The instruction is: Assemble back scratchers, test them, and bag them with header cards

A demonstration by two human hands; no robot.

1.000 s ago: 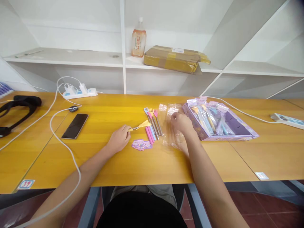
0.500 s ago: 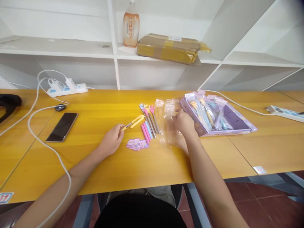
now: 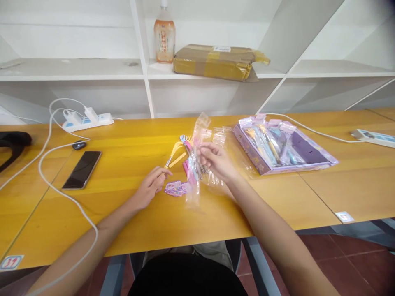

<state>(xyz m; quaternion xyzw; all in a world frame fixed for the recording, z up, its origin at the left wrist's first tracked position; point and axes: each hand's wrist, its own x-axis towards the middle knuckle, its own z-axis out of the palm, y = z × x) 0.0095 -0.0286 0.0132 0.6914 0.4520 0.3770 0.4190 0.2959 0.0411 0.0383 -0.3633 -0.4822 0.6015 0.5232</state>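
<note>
My left hand (image 3: pixel 151 186) is closed around the handle of a yellow back scratcher (image 3: pixel 175 149) with a short metal rod, its yellow end pointing away from me. My right hand (image 3: pixel 217 161) pinches a clear plastic bag (image 3: pixel 194 195), which hangs blurred over the middle of the table. Partly behind that bag lie several back scratchers with metal rods and small hand-shaped ends (image 3: pixel 183 139), plus pink and blue handle tubes (image 3: pixel 186 167). A yellow tube (image 3: pixel 177 159) rests beside the held scratcher. Small purple printed cards (image 3: pixel 174 188) lie near my left fingertips.
More clear bags (image 3: pixel 219 137) lie right of centre. A purple box (image 3: pixel 262 164) holds bagged scratchers at the right. Leftward are a phone (image 3: pixel 82 169), a black mouse (image 3: pixel 79 145), a power strip (image 3: pixel 89 123) and a white cable crossing my left forearm. A taped carton (image 3: pixel 212 61) and bottle (image 3: pixel 164 41) stand on the shelf.
My right hand has moved left from the pile of bags, lifting one clear bag over the scratchers. My left hand still holds the yellow back scratcher, now tilted more upright.
</note>
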